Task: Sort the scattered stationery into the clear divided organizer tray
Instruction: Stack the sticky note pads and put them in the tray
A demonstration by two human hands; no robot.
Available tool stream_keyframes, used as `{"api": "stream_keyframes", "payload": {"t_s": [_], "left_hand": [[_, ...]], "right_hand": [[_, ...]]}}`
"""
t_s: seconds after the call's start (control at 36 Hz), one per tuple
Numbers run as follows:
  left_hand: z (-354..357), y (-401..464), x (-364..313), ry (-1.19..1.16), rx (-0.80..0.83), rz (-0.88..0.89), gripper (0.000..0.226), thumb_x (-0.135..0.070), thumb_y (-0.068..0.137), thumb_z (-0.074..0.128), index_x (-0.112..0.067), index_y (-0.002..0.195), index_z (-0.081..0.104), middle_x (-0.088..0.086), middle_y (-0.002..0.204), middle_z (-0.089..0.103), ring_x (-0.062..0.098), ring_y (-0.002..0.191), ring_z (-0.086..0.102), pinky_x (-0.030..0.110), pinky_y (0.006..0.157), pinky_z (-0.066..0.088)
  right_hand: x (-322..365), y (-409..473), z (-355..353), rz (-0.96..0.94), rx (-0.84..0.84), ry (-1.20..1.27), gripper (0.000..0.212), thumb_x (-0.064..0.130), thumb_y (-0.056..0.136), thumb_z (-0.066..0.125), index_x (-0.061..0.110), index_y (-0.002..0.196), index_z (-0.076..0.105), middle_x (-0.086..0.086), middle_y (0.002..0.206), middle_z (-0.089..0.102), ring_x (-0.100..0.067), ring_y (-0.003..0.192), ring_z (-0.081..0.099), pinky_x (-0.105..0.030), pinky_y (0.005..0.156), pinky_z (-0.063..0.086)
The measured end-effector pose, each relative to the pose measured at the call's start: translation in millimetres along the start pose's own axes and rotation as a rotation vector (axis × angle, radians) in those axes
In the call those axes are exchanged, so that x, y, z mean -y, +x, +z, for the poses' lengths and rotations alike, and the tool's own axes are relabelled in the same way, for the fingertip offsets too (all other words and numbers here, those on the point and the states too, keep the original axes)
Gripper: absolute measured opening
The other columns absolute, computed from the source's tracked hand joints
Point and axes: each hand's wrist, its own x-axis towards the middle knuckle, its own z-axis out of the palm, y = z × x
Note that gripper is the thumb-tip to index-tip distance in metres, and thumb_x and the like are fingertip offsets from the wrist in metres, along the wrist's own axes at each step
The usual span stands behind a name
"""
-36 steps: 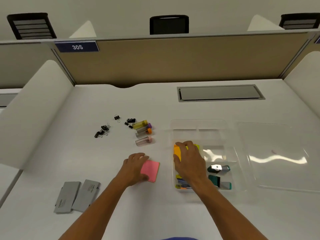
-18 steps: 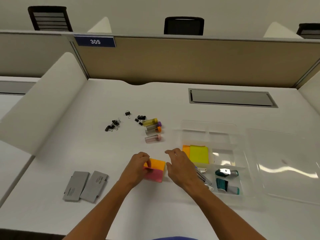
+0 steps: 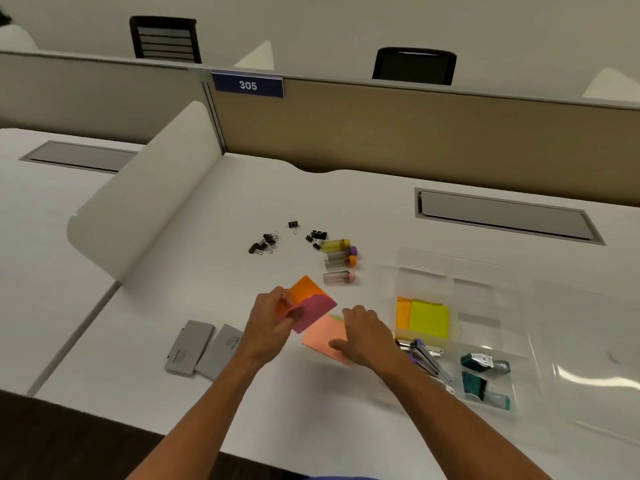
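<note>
Leftward of the organizer tray (image 3: 450, 268), the left hand (image 3: 273, 323) pinches lifted orange and pink sticky notes (image 3: 311, 299). Nearer the tray, the right hand (image 3: 363, 336) rests relaxed fingers on a salmon note pad (image 3: 323, 336) lying flat on the desk (image 3: 173, 341). That pad sits just left of the tray's note compartment, so the right hand is the closer carrier.

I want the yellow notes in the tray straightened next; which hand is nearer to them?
Right. The right hand rests on a salmon pad just left of the yellow notes; the left hand is farther left, holding orange and pink notes.
</note>
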Motion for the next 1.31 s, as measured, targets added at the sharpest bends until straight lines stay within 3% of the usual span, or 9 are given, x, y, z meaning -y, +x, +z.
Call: {"api": "stream_keyframes", "payload": {"t_s": [0.19,0.39,0.58,0.69,0.81,0.97,1.06,1.17,1.31], "left_hand": [[-13.5,-5.7,3.1,-0.197,-0.165,-0.137,0.028,-0.023,0.09,0.066,-0.029,0.071,0.046,-0.011,0.066,0.049,0.0,0.056,0.043,0.015,0.051,0.037],[-22.8,-11.7,5.0,-0.304,-0.226,-0.239,0.021,-0.028,0.088,0.071,-0.029,0.096,0.052,-0.009,0.096,0.064,0.008,0.084,0.063,0.02,0.065,0.046],[-25.9,-13.8,5.2,-0.322,-0.226,-0.272,0.027,-0.031,0.087,0.072,-0.036,0.103,0.051,-0.009,0.104,0.064,0.007,0.09,0.065,0.018,0.066,0.047],[-24.3,-15.1,5.6,-0.316,-0.217,-0.279,0.029,-0.032,0.087,0.071,-0.031,0.109,0.051,-0.01,0.105,0.064,0.009,0.092,0.064,0.02,0.067,0.048],[-22.1,-16.5,4.9,-0.319,-0.211,-0.285,0.032,-0.03,0.088,0.071,-0.025,0.113,0.051,-0.007,0.106,0.064,0.009,0.093,0.064,0.018,0.066,0.048],[-19.7,-16.7,3.8,-0.325,-0.2,-0.301,0.034,-0.03,0.088,0.071,-0.025,0.115,0.051,-0.004,0.108,0.064,0.011,0.093,0.064,0.019,0.066,0.047],[-17.1,-16.5,3.7,-0.328,-0.197,-0.324,0.036,-0.031,0.087,0.071,-0.03,0.115,0.048,-0.003,0.108,0.065,0.012,0.092,0.065,0.023,0.065,0.048],[-12.6,-14.9,2.0,-0.335,-0.194,-0.332,0.039,-0.032,0.087,0.071,-0.033,0.115,0.045,0.0,0.11,0.065,0.013,0.093,0.064,0.024,0.065,0.049],[-4.5,-11.8,-3.1,-0.335,-0.181,-0.327,0.043,-0.031,0.087,0.071,-0.035,0.12,0.042,0.001,0.111,0.063,0.01,0.094,0.063,0.025,0.066,0.051]], "right_hand": [[13.3,2.1,14.4,0.009,-0.032,-0.092,0.079,0.06,0.075,0.074,0.014,0.134,0.047,-0.01,0.13,0.045,-0.029,0.116,0.045,-0.039,0.091,0.046],[14.6,5.0,13.5,0.081,0.028,0.028,0.089,0.055,0.069,0.082,0.013,0.135,0.039,-0.014,0.132,0.038,-0.033,0.118,0.044,-0.041,0.093,0.047],[15.7,4.4,12.3,0.091,-0.011,0.007,0.095,0.057,0.064,0.084,0.013,0.134,0.036,-0.014,0.13,0.038,-0.032,0.119,0.041,-0.04,0.092,0.048],[16.7,1.1,12.8,0.088,-0.005,0.064,0.091,0.052,0.067,0.084,0.013,0.134,0.036,-0.014,0.129,0.039,-0.033,0.117,0.043,-0.039,0.09,0.048],[17.3,-3.6,10.8,0.102,0.01,0.14,0.085,0.045,0.07,0.085,0.014,0.132,0.037,-0.015,0.127,0.039,-0.034,0.102,0.061,-0.037,0.085,0.054],[15.7,-6.0,6.1,0.07,-0.025,0.153,0.067,0.031,0.081,0.077,0.021,0.132,0.035,-0.011,0.123,0.062,-0.031,0.102,0.064,-0.038,0.078,0.051],[14.2,-7.4,1.4,0.089,-0.062,0.192,0.072,0.027,0.082,0.076,0.028,0.138,0.031,-0.012,0.123,0.065,-0.031,0.1,0.066,-0.039,0.078,0.052],[10.3,-9.8,-7.6,0.099,-0.111,0.26,0.074,0.03,0.082,0.075,0.032,0.142,0.033,-0.012,0.122,0.067,-0.032,0.1,0.066,-0.037,0.073,0.049],[-1.9,-13.4,-20.4,0.139,-0.136,0.417,0.054,0.039,0.084,0.07,0.029,0.132,0.048,-0.005,0.118,0.067,-0.025,0.094,0.062,-0.033,0.071,0.047]]}}
